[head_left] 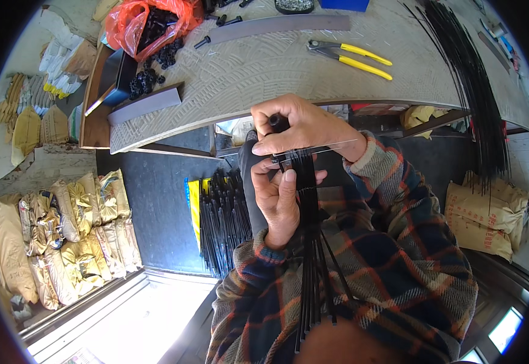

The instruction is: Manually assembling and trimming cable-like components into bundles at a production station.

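Note:
My left hand (279,200) is closed round the upper part of a bundle of thin black rods (308,212), its thumb pressed on the front. The rods' loose ends fan out downward over my plaid shirt. Just above, my right hand (307,125) curls its fingers and thumb round a black round-ended piece (278,123). A thin straight metal strip or wire (337,145) crosses between the hands, below the right palm; what grips it is hidden. Both hands are close together in front of the table edge, above my lap.
On the table (240,79) lie yellow-handled pincers (355,59), flat metal strips (279,29), an orange bag of black parts (155,27) and long black rods (467,79) overhanging the right edge. More black rods (223,212) stand left of my legs. Stacked sacks (64,230) line the left wall.

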`<action>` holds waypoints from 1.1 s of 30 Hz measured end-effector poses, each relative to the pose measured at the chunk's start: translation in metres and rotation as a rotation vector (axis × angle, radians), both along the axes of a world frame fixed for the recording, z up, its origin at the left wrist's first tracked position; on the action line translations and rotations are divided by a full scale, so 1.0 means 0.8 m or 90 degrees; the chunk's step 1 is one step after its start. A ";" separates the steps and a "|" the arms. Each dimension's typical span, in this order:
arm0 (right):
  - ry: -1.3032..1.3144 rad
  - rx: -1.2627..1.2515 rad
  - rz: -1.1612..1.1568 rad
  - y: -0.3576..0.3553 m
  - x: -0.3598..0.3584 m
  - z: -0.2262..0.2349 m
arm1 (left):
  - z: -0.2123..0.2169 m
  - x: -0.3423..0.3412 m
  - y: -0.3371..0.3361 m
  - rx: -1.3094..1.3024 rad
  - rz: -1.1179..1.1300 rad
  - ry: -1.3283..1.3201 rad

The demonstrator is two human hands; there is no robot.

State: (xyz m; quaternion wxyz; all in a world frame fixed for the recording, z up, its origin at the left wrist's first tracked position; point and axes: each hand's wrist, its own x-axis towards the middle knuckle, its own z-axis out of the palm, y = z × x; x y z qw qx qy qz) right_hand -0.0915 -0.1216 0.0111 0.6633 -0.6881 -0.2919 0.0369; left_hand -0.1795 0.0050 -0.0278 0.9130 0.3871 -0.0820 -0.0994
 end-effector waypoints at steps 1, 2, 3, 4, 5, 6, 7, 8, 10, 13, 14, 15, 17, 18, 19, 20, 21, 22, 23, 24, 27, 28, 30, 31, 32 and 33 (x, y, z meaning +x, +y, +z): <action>0.001 0.003 0.001 0.000 0.001 -0.002 | -0.001 0.000 0.000 0.008 0.011 -0.015; 0.015 0.028 0.009 0.000 0.001 -0.003 | 0.001 0.001 0.000 0.011 0.011 -0.014; 0.029 0.054 0.016 0.000 0.001 -0.004 | 0.006 0.001 -0.001 0.023 0.012 0.005; 0.028 0.052 0.015 -0.001 0.001 -0.004 | 0.009 0.000 0.000 0.030 0.010 0.023; 0.007 0.041 0.018 -0.002 0.001 -0.003 | 0.010 0.000 0.001 0.029 0.009 0.022; -0.014 0.030 0.021 -0.004 0.001 -0.003 | 0.010 -0.001 0.002 0.012 -0.005 0.029; -0.013 0.028 0.020 -0.005 -0.002 0.000 | 0.009 -0.002 0.002 -0.006 -0.018 0.038; 0.081 0.034 0.016 -0.007 -0.008 0.006 | 0.009 -0.002 0.003 -0.007 -0.020 0.039; 0.173 0.045 0.019 -0.011 -0.016 0.002 | 0.012 -0.002 0.008 0.003 0.009 0.040; 0.257 0.472 -0.104 -0.036 -0.036 -0.031 | 0.010 0.003 0.012 -0.011 0.045 0.047; 0.219 0.499 -0.188 -0.044 -0.061 -0.035 | 0.009 0.004 0.010 -0.012 0.042 0.049; 0.179 0.525 -0.272 -0.045 -0.078 -0.037 | 0.007 0.008 0.010 -0.003 0.031 0.043; 0.113 0.361 -0.363 -0.038 -0.100 -0.029 | 0.011 0.007 0.008 -0.005 0.029 0.056; 0.046 0.191 -0.441 -0.035 -0.110 -0.022 | 0.013 0.004 0.009 -0.002 0.024 0.059; 0.065 0.182 -0.460 -0.027 -0.113 -0.009 | 0.014 0.005 0.010 0.008 0.022 0.055; 0.064 0.183 -0.466 -0.026 -0.111 -0.010 | 0.013 0.005 0.010 0.018 0.021 0.049; 0.024 0.159 -0.458 -0.027 -0.109 -0.013 | 0.012 0.004 0.008 0.031 0.023 0.038; -0.016 0.136 -0.445 -0.027 -0.105 -0.013 | 0.013 0.003 0.007 0.033 0.021 0.036; -0.007 0.137 -0.458 -0.024 -0.105 -0.008 | 0.013 0.002 0.005 0.031 0.029 0.030; -0.007 0.140 -0.460 -0.025 -0.104 -0.008 | 0.014 0.002 0.004 0.031 0.037 0.023; -0.024 0.130 -0.470 -0.021 -0.103 -0.011 | 0.009 0.002 0.008 0.039 0.039 0.021; -0.040 0.110 -0.465 -0.020 -0.105 -0.007 | 0.008 0.002 0.009 0.047 0.029 0.024; -0.049 0.098 -0.473 -0.021 -0.108 -0.002 | 0.005 0.001 0.013 0.054 0.027 0.018; -0.086 0.079 -0.478 -0.021 -0.108 0.000 | 0.007 0.001 0.013 0.063 0.025 -0.002; -0.121 0.060 -0.484 -0.022 -0.108 0.001 | 0.007 0.001 0.013 0.088 0.062 0.027; -0.113 0.069 -0.496 -0.023 -0.110 -0.001 | 0.007 0.001 0.014 0.091 0.061 0.030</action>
